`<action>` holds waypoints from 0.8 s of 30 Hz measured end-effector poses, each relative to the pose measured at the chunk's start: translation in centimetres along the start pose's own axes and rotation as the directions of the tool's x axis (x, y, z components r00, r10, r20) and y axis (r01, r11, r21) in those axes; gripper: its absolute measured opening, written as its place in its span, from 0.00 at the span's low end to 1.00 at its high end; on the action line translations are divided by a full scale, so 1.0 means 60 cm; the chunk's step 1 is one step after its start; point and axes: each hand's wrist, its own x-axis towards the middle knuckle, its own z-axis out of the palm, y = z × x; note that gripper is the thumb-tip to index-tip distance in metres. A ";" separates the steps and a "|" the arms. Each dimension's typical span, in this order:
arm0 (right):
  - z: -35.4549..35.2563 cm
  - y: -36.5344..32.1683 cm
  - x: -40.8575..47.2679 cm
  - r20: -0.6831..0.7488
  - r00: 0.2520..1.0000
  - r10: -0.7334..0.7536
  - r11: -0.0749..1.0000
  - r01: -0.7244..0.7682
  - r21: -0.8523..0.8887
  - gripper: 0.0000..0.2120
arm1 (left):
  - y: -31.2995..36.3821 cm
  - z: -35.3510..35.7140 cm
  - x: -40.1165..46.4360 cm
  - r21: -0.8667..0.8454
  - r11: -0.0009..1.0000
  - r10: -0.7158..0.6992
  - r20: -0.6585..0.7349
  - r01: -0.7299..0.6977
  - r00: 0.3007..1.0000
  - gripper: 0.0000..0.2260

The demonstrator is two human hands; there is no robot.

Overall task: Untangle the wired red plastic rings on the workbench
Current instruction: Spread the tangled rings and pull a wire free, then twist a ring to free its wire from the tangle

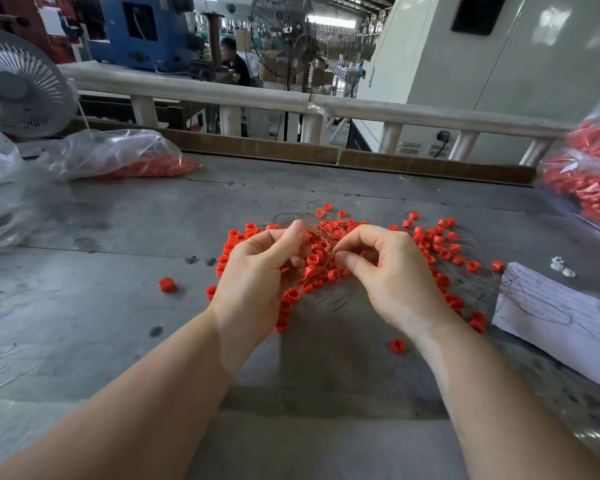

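Now both hands, left hand (257, 271) and right hand (388, 271), pinch thin wires (321, 233) with curled fingers over the red rings (312, 259), centre of the bench (118, 289).

Your two forearms enter from the bottom edge, both bare up to the frame's border: no sleeve, cuff or glove shows on either. Your left hand (257, 271) and right hand (392, 271) carry no ring, watch, strap or bandage that can be made out. Your nails look short and unpainted, on the left thumb and a right fingertip; the others are hidden.
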 end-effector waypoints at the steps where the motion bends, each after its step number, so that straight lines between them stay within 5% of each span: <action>1: -0.002 0.003 0.001 -0.030 0.999 -0.010 1.000 0.010 -0.023 0.11 | -0.001 0.001 -0.002 0.007 1.000 0.000 0.022 0.000 1.000 0.07; 8: -0.028 0.038 0.012 -0.261 0.965 0.023 0.980 -0.073 -0.184 0.07 | 0.000 0.005 -0.006 0.059 0.997 -0.053 0.057 0.050 0.997 0.14; 15: -0.080 0.087 0.021 -0.550 0.825 0.130 0.913 -0.316 -0.258 0.04 | 0.004 0.005 -0.011 0.090 0.996 0.002 0.102 -0.011 0.995 0.13; 24: -0.105 0.121 0.014 -0.626 0.740 0.246 0.757 -0.550 -0.353 0.07 | 0.009 -0.001 -0.008 0.153 0.986 0.054 0.064 -0.063 0.996 0.11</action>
